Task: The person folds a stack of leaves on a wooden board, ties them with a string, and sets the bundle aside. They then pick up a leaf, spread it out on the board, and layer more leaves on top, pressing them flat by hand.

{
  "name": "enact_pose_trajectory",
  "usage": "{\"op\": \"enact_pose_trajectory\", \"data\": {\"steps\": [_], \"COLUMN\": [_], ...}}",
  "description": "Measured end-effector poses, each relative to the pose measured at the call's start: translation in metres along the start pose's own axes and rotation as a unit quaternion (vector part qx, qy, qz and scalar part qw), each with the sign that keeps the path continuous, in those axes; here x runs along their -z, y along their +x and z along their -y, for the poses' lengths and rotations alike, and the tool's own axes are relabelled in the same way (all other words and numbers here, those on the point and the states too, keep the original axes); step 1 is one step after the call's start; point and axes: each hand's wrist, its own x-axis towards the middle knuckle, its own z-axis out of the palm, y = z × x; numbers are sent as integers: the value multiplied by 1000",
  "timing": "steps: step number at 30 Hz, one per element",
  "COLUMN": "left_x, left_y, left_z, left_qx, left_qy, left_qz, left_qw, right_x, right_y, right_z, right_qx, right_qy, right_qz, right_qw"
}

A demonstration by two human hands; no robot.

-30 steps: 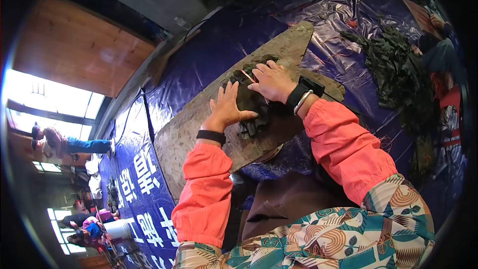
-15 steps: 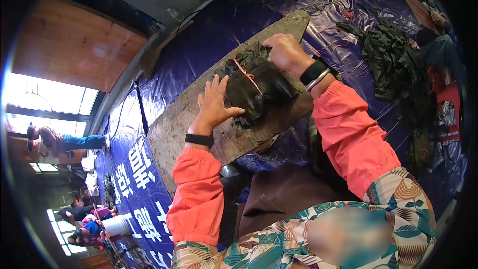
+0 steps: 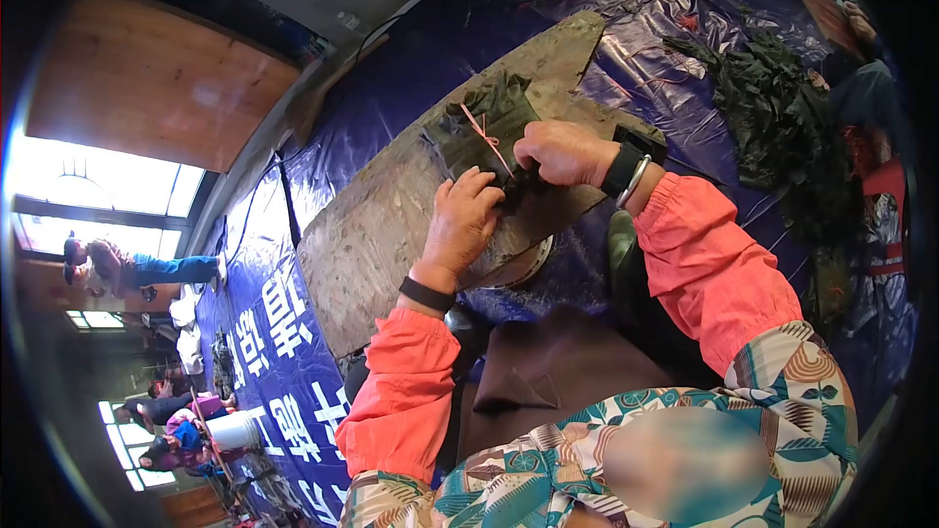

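Note:
A bundle of dark green leaves [image 3: 497,110], tied with a pink string [image 3: 481,129], lies on a flat worn board [image 3: 377,235]. My left hand [image 3: 464,222] rests at the near left edge of the bundle, its fingers bent together on the leaves. At the bundle's near right side, my right hand [image 3: 565,153] has its fingers curled closed on the leaf edge, close to the string's lower end. The fingertips of both hands are partly hidden against the dark leaves.
Under the board spreads a blue plastic sheet [image 3: 284,323] with white characters. A heap of dark leaves [image 3: 773,108] lies at the right, near a seated person's leg. A round rim [image 3: 528,269] shows below the board. At the far left are a standing person [image 3: 147,269] and a white bucket [image 3: 235,430].
Both hands have moved to the bundle's near side, closer together. My left hand's spread fingers have bent in, and my right hand has come down from the far right.

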Motion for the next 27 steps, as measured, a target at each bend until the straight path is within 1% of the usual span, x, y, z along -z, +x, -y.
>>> {"op": "enact_pose_trajectory", "data": {"steps": [2, 5, 7, 8, 10, 14, 16, 20, 22, 23, 24, 25, 26, 27], "left_x": [-2, 3, 7, 8, 11, 22, 26, 17, 0, -7, -12, -15, -17, -17], "left_y": [-1, -3, -4, -6, -6, -3, 3, 24, 30, 31, 31, 30, 30, 30], "left_z": [5, 7, 7, 7, 5, 5, 6, 1, 2, 2, 1, 2, 4, 4], "left_qx": [3, 13, 31, 30, 22, 25, 82, 61, 30, 28, 58, 88, 100, 99], "left_qy": [6, 8, 2, 3, 23, -25, -110, -112, -143, -144, -158, -171, -179, -179], "left_qz": [4, 2, -5, -5, 2, -21, -87, -96, -71, -72, -46, -18, -12, -10], "left_qw": [1000, 1000, 1000, 1000, 999, 999, 987, 987, 987, 987, 985, 981, 979, 979], "right_x": [-1, 4, 8, 7, 9, 22, 32, 19, 11, 10, 10, 10, -4, -2], "right_y": [-1, -2, -4, -4, -5, -8, -11, -5, -4, -5, -5, -5, -3, -4], "right_z": [-6, -10, -11, -11, -13, -9, 1, 7, 9, 9, 10, 12, -3, -6], "right_qx": [10, -12, 26, 26, 29, 7, 69, 84, 121, 120, 53, -16, 24, 22], "right_qy": [-14, 25, 37, 37, -4, 27, 110, 128, 123, 121, 42, -37, -12, -11], "right_qz": [-18, -5, -32, -33, 15, 48, -96, -104, -78, -78, 12, 101, 62, 61], "right_qw": [1000, 1000, 998, 998, 999, 998, 987, 983, 982, 982, 998, 994, 998, 998]}}
